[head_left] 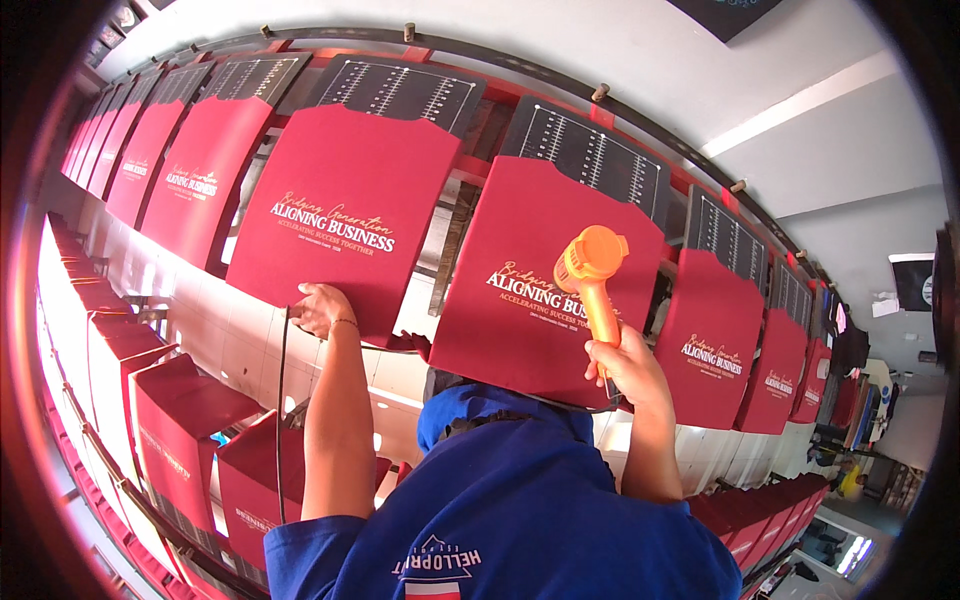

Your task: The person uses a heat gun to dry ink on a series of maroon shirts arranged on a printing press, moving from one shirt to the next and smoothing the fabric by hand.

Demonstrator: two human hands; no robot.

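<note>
My right hand (632, 368) grips the handle of an orange hair dryer (598, 262), its head raised above a red shirt (540, 210) printed in white and gold. That shirt lies flat over a black board (590, 150) with white measuring marks. Off to the left, my left hand (324, 310) is at the lower edge of another printed red shirt (350, 180). A black cable (283, 400) hangs down from its bent fingers, which seem closed on it. Part of the cable's run toward the dryer is hidden behind my blue-clothed body.
More boards with red shirts, such as one at the right (712, 340), follow in a long curved row. A dark rail (520, 66) runs along its far side. Behind me stands a second row with red shirts (180, 440) on boards. Someone in yellow (852, 482) is far right.
</note>
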